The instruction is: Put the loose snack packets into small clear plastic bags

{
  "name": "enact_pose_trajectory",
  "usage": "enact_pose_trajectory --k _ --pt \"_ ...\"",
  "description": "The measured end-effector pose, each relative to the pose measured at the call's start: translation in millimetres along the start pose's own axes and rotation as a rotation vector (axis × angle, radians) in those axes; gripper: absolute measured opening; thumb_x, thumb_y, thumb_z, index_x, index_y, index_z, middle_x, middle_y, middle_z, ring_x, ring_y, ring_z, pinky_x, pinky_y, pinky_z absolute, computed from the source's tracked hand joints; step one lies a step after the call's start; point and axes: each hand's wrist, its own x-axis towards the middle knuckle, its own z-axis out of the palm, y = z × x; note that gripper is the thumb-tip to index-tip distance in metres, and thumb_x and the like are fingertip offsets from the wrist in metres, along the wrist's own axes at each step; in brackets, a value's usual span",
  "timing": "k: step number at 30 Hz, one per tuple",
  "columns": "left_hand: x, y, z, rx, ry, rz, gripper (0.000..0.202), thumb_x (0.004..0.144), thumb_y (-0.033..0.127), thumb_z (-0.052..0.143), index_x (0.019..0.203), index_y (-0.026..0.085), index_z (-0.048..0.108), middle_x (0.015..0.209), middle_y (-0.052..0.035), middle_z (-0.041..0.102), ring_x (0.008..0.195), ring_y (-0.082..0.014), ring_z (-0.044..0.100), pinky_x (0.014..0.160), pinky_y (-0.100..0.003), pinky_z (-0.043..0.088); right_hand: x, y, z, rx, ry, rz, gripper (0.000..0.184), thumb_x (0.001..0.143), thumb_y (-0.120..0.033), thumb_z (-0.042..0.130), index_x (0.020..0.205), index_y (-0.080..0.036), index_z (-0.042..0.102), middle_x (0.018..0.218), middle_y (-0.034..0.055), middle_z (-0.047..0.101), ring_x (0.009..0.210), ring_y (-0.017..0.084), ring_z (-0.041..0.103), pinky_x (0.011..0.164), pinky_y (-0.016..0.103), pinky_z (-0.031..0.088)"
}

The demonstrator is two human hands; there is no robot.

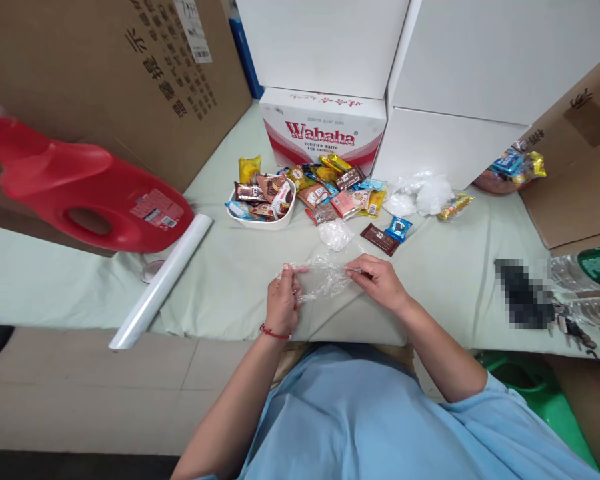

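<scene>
A crinkled sheet of clear plastic film [325,279] stretches between my two hands above the table's front part. My left hand [283,300], a red string bracelet at its wrist, pinches one side of it between thumb and fingers. The opposite side is pinched by my right hand [377,280]. Just behind the film lies a crumpled clear plastic bundle [336,235]. A brown chocolate packet [380,239] and a small blue packet [399,229] lie beyond my right hand. Farther back are a white bowl [267,225] filled with wrapped snacks and a pile of snack packets [347,200].
A large red jug [120,200] and a white roll [163,280] are at the left. Behind stand a Wahaha carton [325,127] and white boxes [455,147]. Plastic bundles [420,195], a snack bowl [495,185], keys [573,330] and plastic bottles [570,273] are at the right.
</scene>
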Motion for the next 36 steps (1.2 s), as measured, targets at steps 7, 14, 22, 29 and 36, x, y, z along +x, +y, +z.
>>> enact_pose_trajectory --k 7,14,22,29,36 --pt "19.7 13.2 -23.4 -0.119 0.133 0.023 0.055 0.073 0.068 0.076 0.085 0.015 0.069 0.053 0.0123 0.023 0.040 -0.0037 0.018 0.036 -0.018 0.014 -36.7 -2.7 -35.5 0.094 0.148 -0.037 0.021 0.093 -0.045 0.070 0.100 -0.031 0.083 0.094 0.0075 0.072 0.086 0.023 0.067 0.076 0.037 0.054" --pt "39.0 14.8 -22.3 -0.112 0.090 0.092 0.049 0.073 0.064 0.078 0.079 0.016 0.069 0.049 0.0114 0.024 0.041 -0.0054 0.022 0.037 -0.020 0.016 -86.9 14.6 -71.6 -0.016 -0.124 -0.172 0.027 0.098 -0.024 0.062 0.114 -0.037 0.080 0.102 0.0066 0.075 0.090 0.023 0.069 0.078 0.038 0.056" --pt "55.5 3.4 -24.7 0.253 0.135 0.323 0.040 0.072 0.043 0.082 0.100 0.018 0.070 0.088 -0.0017 0.062 0.081 -0.0145 0.056 0.075 -0.025 0.045 -97.2 18.8 -81.0 -0.363 -0.326 -0.006 0.034 0.100 -0.035 0.058 0.131 -0.031 0.070 0.132 0.0113 0.068 0.117 0.027 0.068 0.098 0.042 0.058" --pt "10.1 11.6 -26.4 0.735 0.082 0.848 0.050 0.076 0.029 0.074 0.124 0.022 0.065 0.129 -0.0148 0.061 0.129 -0.0327 0.050 0.116 -0.051 0.033 -28.5 -9.5 -57.3 -0.310 -0.137 -0.198 0.030 0.101 -0.026 0.051 0.117 -0.029 0.076 0.107 0.0090 0.074 0.101 0.025 0.068 0.093 0.042 0.056" --pt "-7.3 -3.4 -25.8 1.018 -0.594 0.789 0.027 0.084 0.022 0.064 0.104 0.033 0.077 0.093 -0.0066 0.075 0.122 -0.0315 0.061 0.122 -0.061 0.021 24.5 40.5 14.2 -0.473 -0.391 -0.110 0.049 0.095 -0.013 0.052 0.143 -0.020 0.062 0.157 0.0140 0.048 0.133 0.026 0.059 0.108 0.042 0.051"
